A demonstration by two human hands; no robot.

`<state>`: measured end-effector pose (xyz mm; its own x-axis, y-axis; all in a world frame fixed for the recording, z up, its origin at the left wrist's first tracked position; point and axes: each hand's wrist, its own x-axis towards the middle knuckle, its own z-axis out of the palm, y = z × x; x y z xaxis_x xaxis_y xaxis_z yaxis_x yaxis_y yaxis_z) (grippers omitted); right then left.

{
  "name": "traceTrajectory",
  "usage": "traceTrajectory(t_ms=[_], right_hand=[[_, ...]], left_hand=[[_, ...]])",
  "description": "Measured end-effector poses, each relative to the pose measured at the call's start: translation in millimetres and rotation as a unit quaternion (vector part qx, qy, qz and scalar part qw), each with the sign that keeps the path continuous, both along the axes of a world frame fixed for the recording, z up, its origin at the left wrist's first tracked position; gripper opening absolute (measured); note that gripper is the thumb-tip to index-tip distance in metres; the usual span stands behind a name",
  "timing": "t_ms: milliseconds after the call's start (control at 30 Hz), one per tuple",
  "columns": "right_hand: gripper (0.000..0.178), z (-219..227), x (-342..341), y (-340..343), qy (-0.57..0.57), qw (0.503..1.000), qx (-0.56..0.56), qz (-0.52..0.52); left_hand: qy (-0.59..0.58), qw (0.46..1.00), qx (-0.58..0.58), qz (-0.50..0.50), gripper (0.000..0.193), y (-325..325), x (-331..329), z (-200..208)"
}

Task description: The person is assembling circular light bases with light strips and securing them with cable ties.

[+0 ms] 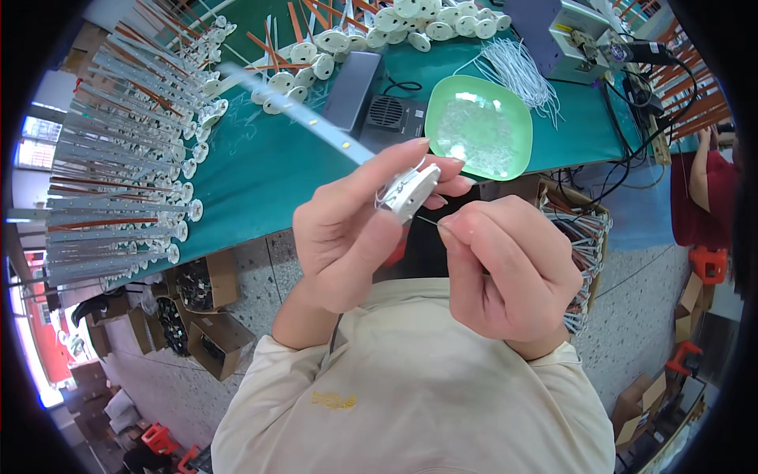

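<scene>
My left hand (pixel 347 229) grips a white round cap (pixel 412 192) between thumb and fingers. From that cap a pale LED strip (pixel 304 118) with small yellow chips runs up and to the left, its far end blurred. Thin wires show at the cap's near face. My right hand (pixel 513 265) is closed in a pinch beside the cap, thumb against forefinger, on a thin wire (pixel 426 221) that reaches toward the cap. Just beyond both hands lies a light green plate (pixel 517 150) with small clear pieces in it.
Many finished-looking strips with white caps (pixel 180 231) are stacked along the left, more at the back. A grey box-shaped device (pixel 387 114) and a bundle of white wires (pixel 521 71) lie on the green table (pixel 237 186). A purple-grey machine (pixel 557 35) stands back right; a person in red (pixel 703 189) is at far right.
</scene>
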<state>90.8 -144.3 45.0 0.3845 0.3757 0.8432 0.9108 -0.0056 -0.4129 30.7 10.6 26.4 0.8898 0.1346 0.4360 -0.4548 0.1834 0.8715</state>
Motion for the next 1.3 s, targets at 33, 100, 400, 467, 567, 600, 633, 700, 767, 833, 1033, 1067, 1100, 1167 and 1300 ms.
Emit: traceTrajectory(t_ms=[33, 100, 400, 467, 567, 600, 633, 700, 767, 833, 1033, 1067, 1100, 1167, 1300], right_hand=[[0.017, -0.4, -0.6, 0.3, 0.001, 1.0, 0.001, -0.004], [0.026, -1.1, 0.3, 0.7, -0.02, 1.0, -0.011, -0.007], [0.025, -6.1, -3.4, 5.1, -0.057, 0.998, 0.008, 0.016], [0.026, -7.4, -1.3, 10.2, -0.095, 0.995, 0.036, 0.009], [0.029, -7.4, -7.2, 11.1, -0.102, 0.993, 0.05, 0.014], [0.032, -5.9, -9.8, 10.3, -0.071, 0.997, 0.033, 0.017], [0.032, -6.3, -8.3, 11.5, -0.071, 0.997, 0.034, 0.019], [0.027, -8.0, -4.3, 13.5, -0.121, 0.991, 0.055, 0.005], [0.028, -7.6, -5.6, 11.7, -0.112, 0.992, 0.054, 0.017], [0.029, -8.6, -6.7, 10.3, -0.104, 0.993, 0.054, 0.03], [0.029, -9.7, -4.8, 14.4, -0.091, 0.994, 0.046, 0.026], [0.03, -8.8, -3.4, 14.4, -0.103, 0.993, 0.04, 0.028], [0.03, -8.9, -3.4, 14.4, -0.113, 0.993, 0.034, 0.03], [0.029, -9.4, -5.2, 18.5, -0.113, 0.993, 0.039, 0.023], [0.028, -5.1, -5.7, 20.5, -0.104, 0.994, 0.024, 0.017]], left_hand=[[-0.034, 0.999, -0.017, -0.024, 0.057, 1.8, 1.8, -4.3], [-0.036, 0.999, -0.013, -0.026, 0.056, 0.3, 0.0, -4.7], [-0.072, 0.997, -0.01, -0.031, 0.051, -7.6, -18.4, -19.7], [-0.066, 0.997, 0.005, -0.039, 0.05, -7.1, -20.4, -17.7], [-0.063, 0.997, -0.005, -0.054, 0.049, -8.9, -24.4, -21.6], [-0.064, 0.996, -0.021, -0.059, 0.049, -11.0, -25.8, -23.7], [-0.065, 0.995, -0.038, -0.064, 0.049, -12.1, -26.9, -24.5], [-0.057, 0.995, -0.033, -0.069, 0.05, -12.1, -28.0, -23.4], [-0.048, 0.996, -0.029, -0.073, 0.051, -16.5, -29.6, -23.1], [-0.094, 0.976, -0.193, -0.046, 0.046, -29.1, -29.1, -23.7], [-0.096, 0.97, -0.222, -0.035, 0.045, -31.5, -26.1, -21.9], [-0.096, 0.97, -0.222, -0.034, 0.045, -29.0, -24.9, -23.2], [-0.105, 0.975, -0.194, -0.031, 0.044, -26.3, -25.0, -25.3], [-0.113, 0.979, -0.166, -0.028, 0.044, -22.7, -25.5, -26.6], [-0.087, 0.992, -0.086, 0.003, 0.042, -17.9, -24.0, -23.5]])
